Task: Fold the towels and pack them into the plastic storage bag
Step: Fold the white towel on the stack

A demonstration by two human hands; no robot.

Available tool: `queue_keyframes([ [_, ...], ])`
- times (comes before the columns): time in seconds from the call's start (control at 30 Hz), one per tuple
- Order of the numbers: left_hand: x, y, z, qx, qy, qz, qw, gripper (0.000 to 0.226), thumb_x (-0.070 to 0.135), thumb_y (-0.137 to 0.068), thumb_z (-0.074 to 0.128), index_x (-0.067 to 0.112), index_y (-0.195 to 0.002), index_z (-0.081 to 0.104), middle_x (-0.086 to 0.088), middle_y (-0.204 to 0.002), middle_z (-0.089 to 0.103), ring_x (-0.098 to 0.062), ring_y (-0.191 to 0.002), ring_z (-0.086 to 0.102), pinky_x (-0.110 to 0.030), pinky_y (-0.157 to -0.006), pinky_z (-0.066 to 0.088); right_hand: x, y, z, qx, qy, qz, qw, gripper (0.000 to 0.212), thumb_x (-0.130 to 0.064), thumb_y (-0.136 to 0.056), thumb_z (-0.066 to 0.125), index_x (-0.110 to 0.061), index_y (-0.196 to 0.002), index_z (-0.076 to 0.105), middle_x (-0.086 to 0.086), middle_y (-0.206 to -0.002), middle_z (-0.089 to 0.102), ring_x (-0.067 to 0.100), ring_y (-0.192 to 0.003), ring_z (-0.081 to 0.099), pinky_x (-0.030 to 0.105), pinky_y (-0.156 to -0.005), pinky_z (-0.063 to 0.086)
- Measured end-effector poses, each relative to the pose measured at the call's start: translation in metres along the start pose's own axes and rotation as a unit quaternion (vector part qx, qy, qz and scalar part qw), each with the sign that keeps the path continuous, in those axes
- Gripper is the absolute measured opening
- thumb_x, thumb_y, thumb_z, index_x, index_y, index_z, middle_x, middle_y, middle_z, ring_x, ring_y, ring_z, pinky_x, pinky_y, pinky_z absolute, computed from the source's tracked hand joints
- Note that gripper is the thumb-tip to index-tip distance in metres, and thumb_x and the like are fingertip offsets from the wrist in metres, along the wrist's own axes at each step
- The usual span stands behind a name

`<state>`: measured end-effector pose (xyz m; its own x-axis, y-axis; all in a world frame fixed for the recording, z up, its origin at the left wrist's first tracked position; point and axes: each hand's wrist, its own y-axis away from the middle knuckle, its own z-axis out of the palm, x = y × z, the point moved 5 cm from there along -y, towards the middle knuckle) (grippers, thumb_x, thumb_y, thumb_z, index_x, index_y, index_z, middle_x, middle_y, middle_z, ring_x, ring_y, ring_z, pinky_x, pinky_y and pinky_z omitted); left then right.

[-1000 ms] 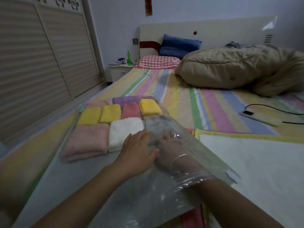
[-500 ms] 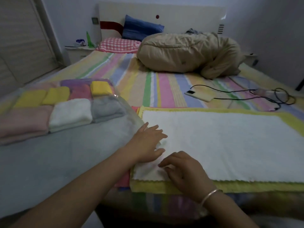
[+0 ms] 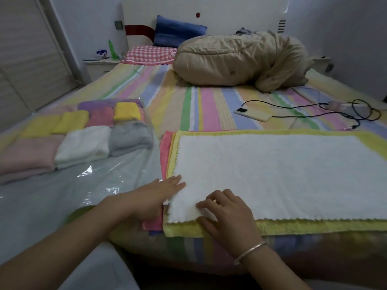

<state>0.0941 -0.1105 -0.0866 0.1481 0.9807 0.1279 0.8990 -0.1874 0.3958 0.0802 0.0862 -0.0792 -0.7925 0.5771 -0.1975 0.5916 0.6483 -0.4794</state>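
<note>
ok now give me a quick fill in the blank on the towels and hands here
The right hand pinches the near corner of the white towel, which lies on a ____ one.
The folded grey towel sits ____ the plastic storage bag.
The bracelet is on the ____ wrist.
Missing: yellow; inside; right.

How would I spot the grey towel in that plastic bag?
On the striped bed, look left to the clear plastic storage bag. The folded grey towel lies rightmost in its near row, beside the folded white towel; nothing else there is grey.
</note>
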Motion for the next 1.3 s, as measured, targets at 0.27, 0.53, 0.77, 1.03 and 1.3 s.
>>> queue_keyframes([
  [0.27, 0.055, 0.016, -0.029, 0.234, 0.059, 0.031, 0.97, 0.063, 0.077, -0.074, 0.051, 0.041, -0.125, 0.057, 0.02, -0.144, 0.044, -0.006, -0.142, 0.026, -0.035, -0.114, 0.031, 0.006, -0.012, -0.014, 0.111, 0.005, 0.07, 0.991, 0.018, -0.039, -0.084, 0.055, -0.029, -0.075, 0.066, -0.01, -0.071, 0.058, 0.012, -0.066, 0.055, 0.026, -0.047, 0.039],
  [0.53, 0.072, -0.006, -0.049, 0.439, 0.044, -0.012, 0.897, 0.011, 0.019, -0.085, 0.061, 0.023, -0.084, 0.072, 0.008, -0.078, 0.067, -0.016, -0.08, 0.058, -0.033, -0.07, 0.046, 0.035, 0.036, -0.028, -0.003, -0.135, 0.256, 0.957, 0.056, -0.051, -0.087, 0.046, -0.043, -0.139, 0.03, -0.004, -0.056, 0.063, 0.013, -0.058, 0.061, 0.037, -0.059, 0.048],
  [0.77, 0.074, -0.046, -0.025, 0.394, 0.053, -0.111, 0.911, 0.015, 0.026, -0.089, 0.053, 0.027, -0.091, 0.068, 0.007, -0.088, 0.069, -0.02, -0.079, 0.063, -0.028, -0.06, 0.038, 0.16, 0.1, -0.082, 0.166, -0.286, 0.494, 0.805, 0.038, -0.017, -0.091, 0.058, -0.035, -0.123, 0.047, 0.0, -0.083, 0.068, 0.022, -0.061, 0.064, 0.032, -0.049, 0.048],
  [1.03, 0.079, -0.072, -0.033, 0.311, -0.018, -0.202, 0.928, 0.018, 0.031, -0.086, 0.046, 0.025, -0.093, 0.062, 0.006, -0.092, 0.064, -0.022, -0.087, 0.063, -0.028, -0.064, 0.039, 0.258, 0.147, -0.15, 0.15, 0.077, 0.574, 0.801, 0.046, -0.032, -0.089, 0.057, -0.022, -0.133, 0.05, 0.015, -0.142, 0.04, 0.034, -0.133, 0.031, 0.044, -0.11, 0.026],
  [1.3, 0.09, -0.068, -0.02, 0.333, -0.071, -0.161, 0.926, 0.005, 0.016, -0.083, 0.057, 0.018, -0.081, 0.062, 0.001, -0.076, 0.06, -0.026, -0.069, 0.064, -0.031, -0.053, 0.037, 0.312, 0.165, -0.146, 0.017, 0.138, 0.656, 0.742, 0.055, -0.048, -0.093, 0.038, -0.022, -0.14, 0.041, 0.019, -0.149, 0.03, 0.036, -0.141, 0.013, 0.047, -0.115, 0.009],
])
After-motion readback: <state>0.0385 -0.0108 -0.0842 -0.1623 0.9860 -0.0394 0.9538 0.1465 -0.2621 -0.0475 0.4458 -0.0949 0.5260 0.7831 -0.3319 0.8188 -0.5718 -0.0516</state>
